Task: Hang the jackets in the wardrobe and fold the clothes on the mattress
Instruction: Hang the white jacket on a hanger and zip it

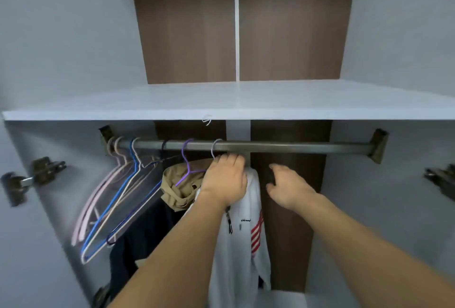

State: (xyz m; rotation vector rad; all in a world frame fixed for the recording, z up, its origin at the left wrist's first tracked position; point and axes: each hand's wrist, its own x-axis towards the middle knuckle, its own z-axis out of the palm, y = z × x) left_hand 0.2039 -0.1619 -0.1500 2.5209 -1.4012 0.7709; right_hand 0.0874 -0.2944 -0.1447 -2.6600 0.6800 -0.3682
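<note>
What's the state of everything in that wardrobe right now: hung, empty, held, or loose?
White jacket: hanging from the rail, gripped at the top.
Tan garment: on a purple hanger, bunched.
Dark garment: hanging.
Spare hangers: empty, slanted and blurred.
Shelf: bare where seen.
Left hand: gripping the white jacket.
Right hand: open, holding nothing.

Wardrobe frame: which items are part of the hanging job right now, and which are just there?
In the job:
- white jacket, held at the top by the left hand
- its grey hanger on the rail
- right hand, open beside the jacket

Just there:
- empty hangers at the rail's left end
- tan garment on a purple hanger
- dark garment
- shelf
</note>
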